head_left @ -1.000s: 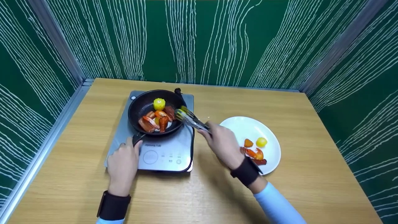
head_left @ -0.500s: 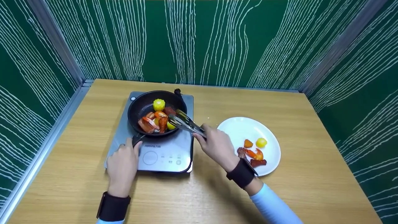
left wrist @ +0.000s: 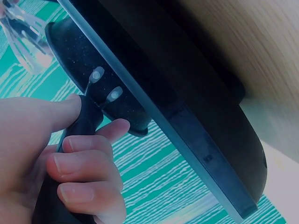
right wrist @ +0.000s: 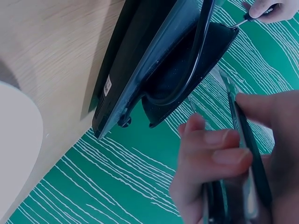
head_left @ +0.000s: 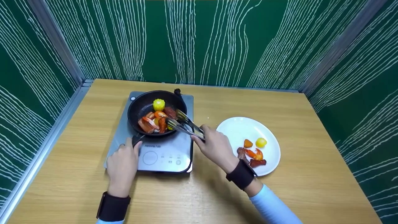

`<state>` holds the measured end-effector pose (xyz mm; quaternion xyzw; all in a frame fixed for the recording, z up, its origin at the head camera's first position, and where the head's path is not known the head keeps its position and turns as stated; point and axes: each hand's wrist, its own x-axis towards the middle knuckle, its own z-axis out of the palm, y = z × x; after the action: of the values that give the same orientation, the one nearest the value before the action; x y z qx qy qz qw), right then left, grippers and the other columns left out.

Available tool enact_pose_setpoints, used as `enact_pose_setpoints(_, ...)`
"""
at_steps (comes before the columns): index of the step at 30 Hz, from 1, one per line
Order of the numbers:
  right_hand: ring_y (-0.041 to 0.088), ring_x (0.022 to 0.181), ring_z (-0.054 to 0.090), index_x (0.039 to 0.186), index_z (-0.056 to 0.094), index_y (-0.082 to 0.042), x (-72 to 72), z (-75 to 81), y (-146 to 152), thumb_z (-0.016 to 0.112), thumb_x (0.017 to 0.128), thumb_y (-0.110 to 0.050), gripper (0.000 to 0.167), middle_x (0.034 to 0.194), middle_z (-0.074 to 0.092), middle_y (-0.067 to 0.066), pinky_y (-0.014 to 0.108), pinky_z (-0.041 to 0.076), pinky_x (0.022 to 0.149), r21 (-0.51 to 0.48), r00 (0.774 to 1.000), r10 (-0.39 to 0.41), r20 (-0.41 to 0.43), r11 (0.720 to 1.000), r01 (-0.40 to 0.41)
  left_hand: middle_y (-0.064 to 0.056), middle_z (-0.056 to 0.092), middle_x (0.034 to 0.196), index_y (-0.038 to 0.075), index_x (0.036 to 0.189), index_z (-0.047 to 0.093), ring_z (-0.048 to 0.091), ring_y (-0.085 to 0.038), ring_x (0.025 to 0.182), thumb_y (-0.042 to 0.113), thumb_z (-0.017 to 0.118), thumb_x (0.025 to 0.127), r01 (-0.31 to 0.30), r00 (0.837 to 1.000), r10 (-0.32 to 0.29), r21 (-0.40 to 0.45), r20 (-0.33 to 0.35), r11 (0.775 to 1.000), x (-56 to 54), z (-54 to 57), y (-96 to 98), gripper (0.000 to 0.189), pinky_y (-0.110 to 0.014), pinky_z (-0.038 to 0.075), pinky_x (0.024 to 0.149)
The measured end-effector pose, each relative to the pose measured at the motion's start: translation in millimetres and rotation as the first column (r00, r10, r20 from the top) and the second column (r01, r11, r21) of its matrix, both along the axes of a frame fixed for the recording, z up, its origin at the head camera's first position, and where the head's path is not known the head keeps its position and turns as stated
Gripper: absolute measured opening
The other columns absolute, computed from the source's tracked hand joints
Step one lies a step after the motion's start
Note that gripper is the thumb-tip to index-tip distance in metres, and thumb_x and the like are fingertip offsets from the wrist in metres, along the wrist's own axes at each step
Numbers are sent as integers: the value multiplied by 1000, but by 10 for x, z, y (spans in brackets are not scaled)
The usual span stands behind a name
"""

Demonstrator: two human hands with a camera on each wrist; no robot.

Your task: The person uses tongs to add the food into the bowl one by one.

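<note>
Evidently, the tongs (head_left: 184, 128) have shifted: 1 s ago their tips were together at the pan's R edge w/ something yellow there; now the arms stand apart, tips lower and further in over the pan (head_left: 140, 104). A small yellow piece (head_left: 169, 128) shows by the drumstick (head_left: 162, 125), partly under the near tip; prob. that's what was carried, so the load looks released into the pan, though clearance can't be confirmed. Pan still sits on the cooktop (head_left: 182, 144); the corn (head_left: 159, 105) and shrimp (head_left: 150, 122) in it look unmoved.

L hand (head_left: 122, 161) is curled round the pan handle (head_left: 136, 139), same as before; R hand (head_left: 217, 147) has its fingers wrapped on the tongs. Plate (head_left: 236, 126) to the R still has food on it, and its lower L rim is covered by the R wristband (head_left: 241, 175).

Hard to tell: whether the tips touch any food, b/c pieces overlap. Both wrist cams see the pan's outside only, contents out of sight; L wrist view has the tongs blurred and cut off in the corner.
</note>
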<state>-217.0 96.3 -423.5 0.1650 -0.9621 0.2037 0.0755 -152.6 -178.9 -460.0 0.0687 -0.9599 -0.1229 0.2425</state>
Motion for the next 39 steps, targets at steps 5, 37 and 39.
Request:
enact_pose_setpoints(5,17,56,46,113,63,-4,7,-17,11,64,99,-47,46,73,52,2,30,33,50,-5,1000,9,10,1000,-9,-21,62,66,-4,106,62,60,-36,47,35,60,103,-2,1000,2,2,12,1000,2,-6,-3,39,-46,45,41)
enact_pose_setpoints(37,31,70,62,114,59,4,597,-163,1551,72,96,-26,38,83,65,14,49,48,61,-10,958,-283,-36,959,283,-22,64,69,-4,115,64,60,-38,49,35,61,103,1,1000,-1,5,2,1000,8,-3,-2,41,-48,46,43)
enact_pose_setpoints(39,29,69,60,117,57,6,615,-163,1694,70,97,-29,42,86,64,17,45,47,57,28,946,-325,-1,945,325,-22,64,69,-4,115,65,60,-37,48,35,61,103,-3,1000,3,7,6,1000,12,-8,-4,41,-47,45,42)
